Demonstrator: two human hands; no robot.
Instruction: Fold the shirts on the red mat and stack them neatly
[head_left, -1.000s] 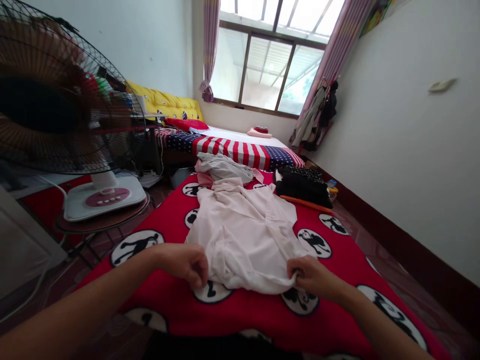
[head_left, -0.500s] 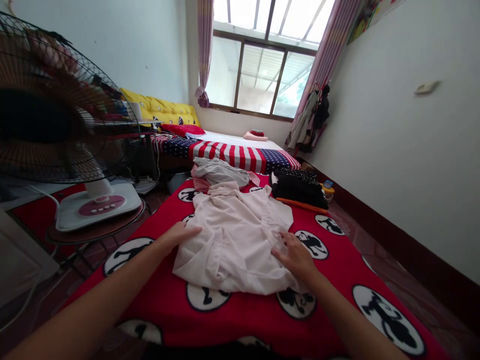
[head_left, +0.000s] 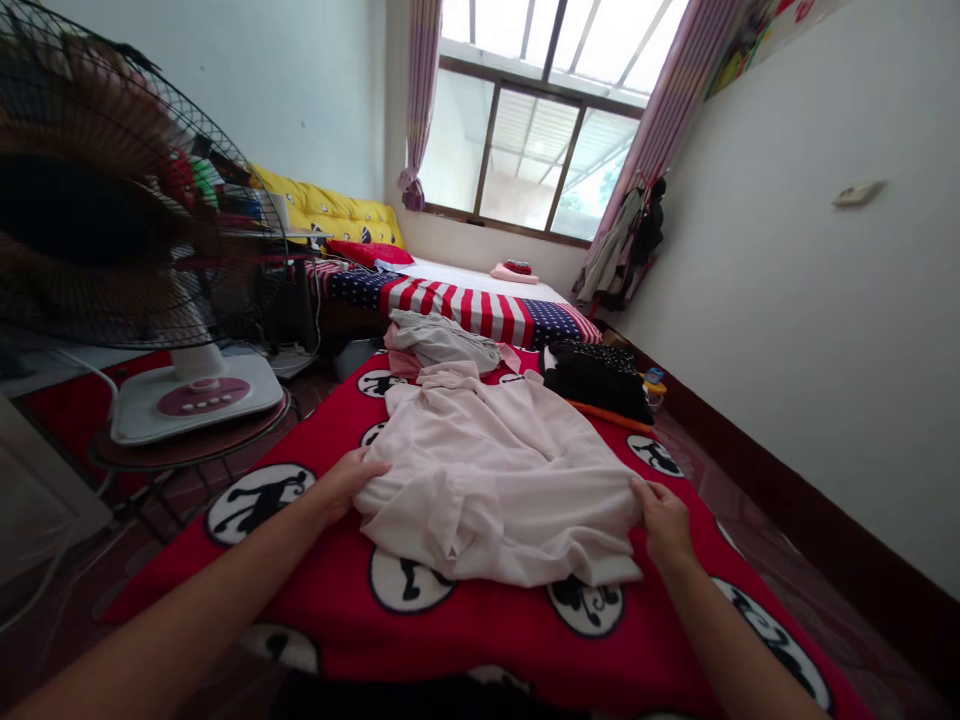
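A pale pink shirt (head_left: pixel 495 470) lies spread and wrinkled on the red blanket (head_left: pixel 360 640) with black-and-white round patterns. My left hand (head_left: pixel 346 482) grips the shirt's left edge, thumb on top and fingers tucked under the cloth. At the opposite edge, my right hand (head_left: pixel 664 512) pinches the fabric and holds it stretched out to the right. Folds run across the near part of the shirt, and its lower hem lies loose toward me.
Behind the shirt sits a heap of grey and pink clothes (head_left: pixel 442 342). A stack of dark folded clothes (head_left: pixel 596 380) is at the right. On a round stool at the left, a fan (head_left: pixel 195 395) is running. A bed (head_left: pixel 465 310) stands under the window.
My right hand has moved right, drawing out the shirt's right side and covering more of the blanket. My left hand stays at the left edge, now closed on the cloth.
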